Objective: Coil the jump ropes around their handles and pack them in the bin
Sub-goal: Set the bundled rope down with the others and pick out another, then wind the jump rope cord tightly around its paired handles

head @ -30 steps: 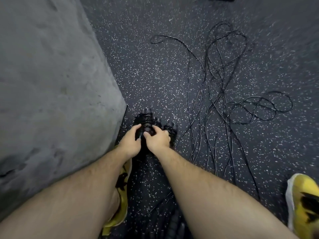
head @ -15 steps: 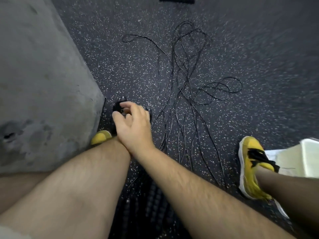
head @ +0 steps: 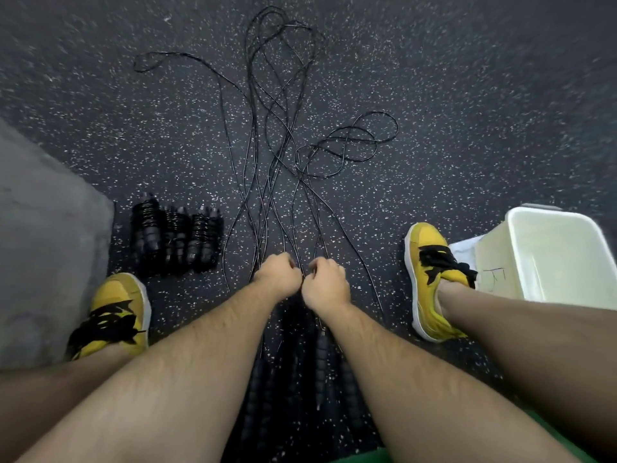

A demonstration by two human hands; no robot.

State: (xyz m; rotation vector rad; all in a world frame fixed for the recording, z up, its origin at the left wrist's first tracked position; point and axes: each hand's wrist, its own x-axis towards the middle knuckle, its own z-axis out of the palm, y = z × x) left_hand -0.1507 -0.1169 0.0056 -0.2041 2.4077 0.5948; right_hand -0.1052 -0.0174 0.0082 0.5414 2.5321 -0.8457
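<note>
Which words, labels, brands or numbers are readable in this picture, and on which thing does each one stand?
White bin, near wall: one dark hand-drawn mark, perhaps a letter; too unclear to read.
Yellow shoes: no brand or text visible.
Jump ropes: no writing visible.

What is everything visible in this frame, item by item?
floor: dark, white-speckled
coiled ropes: three, black, left of centre
loose ropes: several, black, tangled, centre
uncoiled handles: count unclear, black, bottom centre
bin: one, whitish, right edge
grey block: one, left edge
left shoe: yellow, black laces
right shoe: yellow, black laces
left hand: fingers curled on loose ropes
right hand: likewise, alongside
</note>
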